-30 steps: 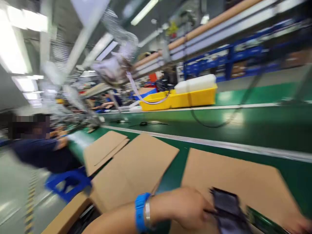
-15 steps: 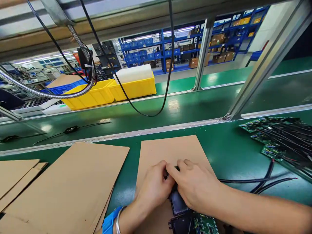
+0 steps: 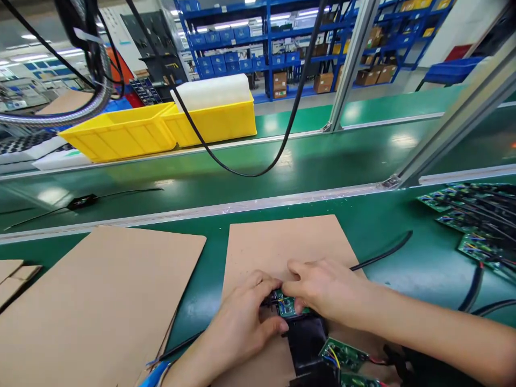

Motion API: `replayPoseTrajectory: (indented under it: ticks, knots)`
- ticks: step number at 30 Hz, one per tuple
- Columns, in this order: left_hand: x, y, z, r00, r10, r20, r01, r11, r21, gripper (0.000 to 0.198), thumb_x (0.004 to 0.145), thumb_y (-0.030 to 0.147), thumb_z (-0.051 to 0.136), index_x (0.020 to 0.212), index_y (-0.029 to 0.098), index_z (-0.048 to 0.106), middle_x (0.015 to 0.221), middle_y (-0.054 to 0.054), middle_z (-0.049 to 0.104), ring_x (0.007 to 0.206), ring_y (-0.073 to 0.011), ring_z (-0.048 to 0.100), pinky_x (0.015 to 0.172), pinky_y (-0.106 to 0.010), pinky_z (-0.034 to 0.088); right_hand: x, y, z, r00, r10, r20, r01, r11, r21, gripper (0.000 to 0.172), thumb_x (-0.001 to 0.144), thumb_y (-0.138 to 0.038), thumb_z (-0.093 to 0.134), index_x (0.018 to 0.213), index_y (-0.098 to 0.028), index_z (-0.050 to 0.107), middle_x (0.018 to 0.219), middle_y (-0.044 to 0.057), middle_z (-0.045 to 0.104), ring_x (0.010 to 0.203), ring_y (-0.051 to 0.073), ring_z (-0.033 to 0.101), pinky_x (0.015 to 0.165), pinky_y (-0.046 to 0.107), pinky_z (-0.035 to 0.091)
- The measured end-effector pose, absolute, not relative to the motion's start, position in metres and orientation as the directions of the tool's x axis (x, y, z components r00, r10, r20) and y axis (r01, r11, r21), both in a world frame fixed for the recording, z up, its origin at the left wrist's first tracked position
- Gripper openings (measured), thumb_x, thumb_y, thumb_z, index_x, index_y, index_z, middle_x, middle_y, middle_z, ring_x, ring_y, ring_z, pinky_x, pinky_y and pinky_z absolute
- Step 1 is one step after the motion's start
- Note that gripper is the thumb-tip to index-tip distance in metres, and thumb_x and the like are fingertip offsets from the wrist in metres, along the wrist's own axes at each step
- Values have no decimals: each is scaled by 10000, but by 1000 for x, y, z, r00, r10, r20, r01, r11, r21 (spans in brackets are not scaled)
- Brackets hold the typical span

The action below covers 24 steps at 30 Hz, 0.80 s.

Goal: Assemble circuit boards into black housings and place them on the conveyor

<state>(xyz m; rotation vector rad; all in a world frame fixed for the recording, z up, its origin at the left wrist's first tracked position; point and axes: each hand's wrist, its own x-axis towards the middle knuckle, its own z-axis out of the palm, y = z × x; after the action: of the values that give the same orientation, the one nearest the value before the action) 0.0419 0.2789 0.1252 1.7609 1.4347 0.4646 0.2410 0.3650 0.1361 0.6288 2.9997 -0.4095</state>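
Observation:
A small green circuit board (image 3: 287, 305) with thin wires lies at the top of a black plastic case (image 3: 307, 338), over a brown cardboard sheet (image 3: 278, 242). My left hand (image 3: 242, 322) grips the board's left end, its thumb and fingers bent round it. My right hand (image 3: 326, 287) holds the board from the right, fingertips at its upper edge. Both hands hide part of the board. Below right of the case lies another green board (image 3: 344, 355) with yellow and blue wires. Black cable shows beyond my right hand and beside my left wrist.
Larger cardboard sheets (image 3: 100, 301) lie at the left. Wired green boards (image 3: 484, 244) are piled at the right. A metal rail (image 3: 226, 208) crosses behind the work. A black cable (image 3: 250, 174) hangs in a loop ahead, before yellow bins (image 3: 217, 121).
The view has shifted. My hands have moved slightly apart, and the green board between them now shows. Black cable now sticks out behind my right hand and beside my left wrist.

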Motion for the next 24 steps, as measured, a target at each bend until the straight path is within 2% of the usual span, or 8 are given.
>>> replayPoseTrajectory:
  ticks: [3, 6, 12, 18, 24]
  knots:
    - [41, 280, 123, 303, 935, -185, 634, -53, 771, 490, 767, 131, 707, 1225, 263, 591, 1152, -31, 589, 1046, -213, 568, 921, -348, 465, 239, 364, 139, -942, 327, -78, 336, 927, -166, 143, 831, -119, 665, 923, -220, 625, 884, 19, 569, 552, 124, 495, 467, 293, 112]
    - [41, 280, 122, 304, 932, -196, 647, -51, 761, 537, 772, 126, 714, 1269, 267, 566, 1168, -33, 582, 1063, -215, 564, 943, -358, 455, 238, 364, 140, -953, 293, -82, 302, 944, -136, 181, 815, -77, 636, 934, -210, 602, 884, 27, 574, 600, 150, 537, 461, 299, 100]
    - [40, 279, 121, 302, 928, -219, 673, -44, 739, 495, 791, 141, 702, 1255, 258, 575, 1150, -34, 580, 1036, -213, 575, 906, -351, 471, 238, 364, 136, -945, 315, -92, 325, 935, -140, 131, 855, -123, 602, 940, -220, 584, 872, 23, 557, 561, 136, 510, 454, 290, 106]
    - [40, 280, 122, 298, 927, -227, 724, -64, 687, 465, 831, 203, 680, 1276, 254, 554, 1190, -46, 568, 1049, -228, 580, 904, -369, 475, 245, 363, 129, -939, 333, -88, 343, 925, -164, 173, 853, -108, 575, 968, -237, 581, 904, 15, 532, 484, 99, 445, 446, 292, 120]
    - [40, 277, 122, 311, 919, -241, 746, -79, 662, 506, 843, 192, 667, 1321, 251, 510, 1221, -47, 554, 1084, -229, 570, 917, -366, 474, 238, 359, 126, -952, 291, -95, 304, 933, -194, 159, 815, -60, 604, 914, -179, 566, 940, 31, 568, 526, 121, 506, 455, 296, 204]
